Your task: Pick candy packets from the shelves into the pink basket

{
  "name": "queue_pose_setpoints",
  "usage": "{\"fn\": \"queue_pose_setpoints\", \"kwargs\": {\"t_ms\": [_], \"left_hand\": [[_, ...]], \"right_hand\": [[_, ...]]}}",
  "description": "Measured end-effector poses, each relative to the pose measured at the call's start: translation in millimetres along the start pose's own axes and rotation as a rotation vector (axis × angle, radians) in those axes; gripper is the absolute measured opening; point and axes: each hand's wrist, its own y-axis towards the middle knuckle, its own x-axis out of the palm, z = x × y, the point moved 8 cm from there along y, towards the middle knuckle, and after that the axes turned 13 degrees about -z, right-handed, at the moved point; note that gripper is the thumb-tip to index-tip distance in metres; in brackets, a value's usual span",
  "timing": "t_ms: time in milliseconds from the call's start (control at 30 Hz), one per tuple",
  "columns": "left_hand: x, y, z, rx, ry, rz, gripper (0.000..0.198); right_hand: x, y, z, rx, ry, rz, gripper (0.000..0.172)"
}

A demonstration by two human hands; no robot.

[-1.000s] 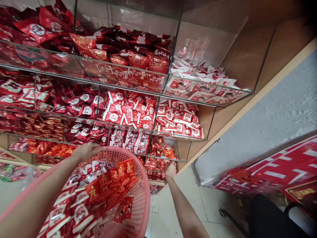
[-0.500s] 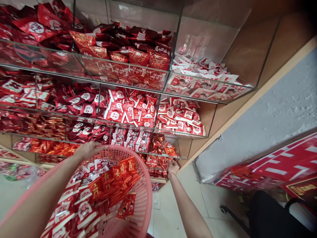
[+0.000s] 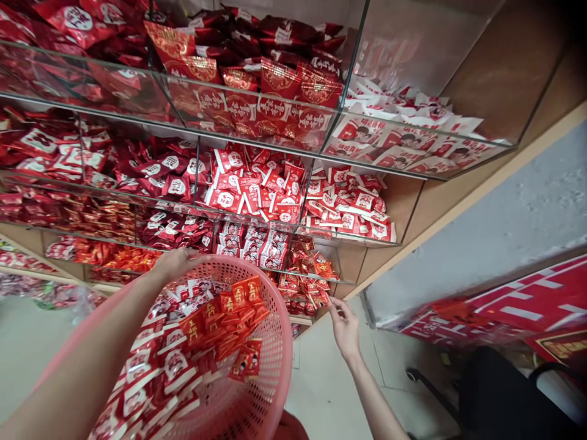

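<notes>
Tilted in front of me is a pink perforated plastic basket, with red-and-white packets and glossy orange-red packets with gold lettering inside. My left hand is closed over its far rim. To the right of the basket, my right hand pinches the edge of a small red packet at its fingertips. That hand is just outside the lowest right compartment, where shiny red-and-gold packets are heaped. The packet is small and partly blends in with the heap behind it.
Glass-fronted shelves rise ahead, full of red and white snack packets in divided compartments. A wooden side panel borders them at right. Beyond it are a grey wall, red printed boxes and a black wheeled chair on the tiled floor.
My right hand has pulled back and right from the lower compartment's edge, now with a small red packet at its fingertips. My left hand stays on the rim; the view has shifted slightly.
</notes>
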Motion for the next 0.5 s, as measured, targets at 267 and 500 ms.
{"fn": "queue_pose_setpoints", "kwargs": {"t_ms": [267, 500], "left_hand": [[2.2, 3, -2, 0.009, -0.015, 0.005, 0.068], [2.3, 1, -3, 0.001, -0.032, 0.009, 0.066]], "right_hand": [[96, -13, -142, 0.021, 0.317, -0.698, 0.026], [199, -47, -115, -0.11, -0.416, -1.198, 0.019]]}}
